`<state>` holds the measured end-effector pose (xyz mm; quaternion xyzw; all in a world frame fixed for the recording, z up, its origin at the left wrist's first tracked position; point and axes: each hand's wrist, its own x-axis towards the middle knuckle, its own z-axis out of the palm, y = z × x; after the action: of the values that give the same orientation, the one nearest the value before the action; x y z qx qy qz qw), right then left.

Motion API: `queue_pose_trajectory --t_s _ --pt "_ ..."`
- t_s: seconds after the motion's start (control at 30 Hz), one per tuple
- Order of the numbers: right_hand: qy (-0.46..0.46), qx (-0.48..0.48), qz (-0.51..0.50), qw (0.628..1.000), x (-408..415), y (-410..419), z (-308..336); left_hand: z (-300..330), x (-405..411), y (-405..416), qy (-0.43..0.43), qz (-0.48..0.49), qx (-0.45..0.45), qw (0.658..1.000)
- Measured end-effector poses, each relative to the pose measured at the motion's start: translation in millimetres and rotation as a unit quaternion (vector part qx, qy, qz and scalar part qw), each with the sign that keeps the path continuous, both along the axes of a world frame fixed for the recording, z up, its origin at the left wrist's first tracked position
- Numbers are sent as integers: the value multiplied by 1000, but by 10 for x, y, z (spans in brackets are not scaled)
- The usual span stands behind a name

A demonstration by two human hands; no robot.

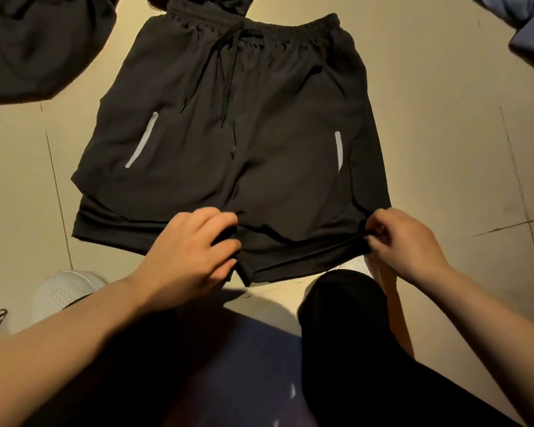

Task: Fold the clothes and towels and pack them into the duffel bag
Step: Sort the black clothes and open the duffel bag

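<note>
Both hands low at black shorts (228, 118) hem: L hand (182, 251) fingers pinch crotch, R hand (404, 241) fingers pinch corner.

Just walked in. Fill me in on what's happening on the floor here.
A person is crouched over black shorts spread flat on the tiled floor, waistband away from them. The left hand pinches the hem near the crotch, and the right hand pinches the hem's outer corner. The shorts aren't folded yet. More dark clothing and a blue garment lie nearby. No duffel bag is in view.
</note>
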<state>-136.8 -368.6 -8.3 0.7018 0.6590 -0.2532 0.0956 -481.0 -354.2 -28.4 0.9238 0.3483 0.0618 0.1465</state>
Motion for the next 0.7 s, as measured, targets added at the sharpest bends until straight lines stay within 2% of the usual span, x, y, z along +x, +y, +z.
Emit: queue_pose_trajectory --t_s 0.13,0.2,0.3,0.37,0.43,0.5,0.57,0.63,0.7 --pt "31 38 -41 998 58 44 -18 29 136 27 -80 163 -135 974" --pt "11 75 -81 994 69 122 -67 5 221 40 -83 196 -166 963" --pt "-43 25 -75 996 72 283 -180 -70 295 13 -76 211 -206 952" --pt "-47 42 -61 996 96 367 -208 -84 287 -9 -80 187 -186 961" --pt "-17 105 -155 982 195 400 -209 -91 259 -23 -63 140 -133 979" --pt "39 116 -367 922 342 416 -195 -114 241 -32 -35 110 -110 987" --pt "78 37 -521 849 510 370 -239 -178 241 -43 -5 86 -119 989" --pt "49 -30 -545 837 628 285 -305 -259 237 -47 34 35 -130 990" --pt "-1 -15 -511 860 658 250 -337 -311 220 -39 60 -16 -126 990"
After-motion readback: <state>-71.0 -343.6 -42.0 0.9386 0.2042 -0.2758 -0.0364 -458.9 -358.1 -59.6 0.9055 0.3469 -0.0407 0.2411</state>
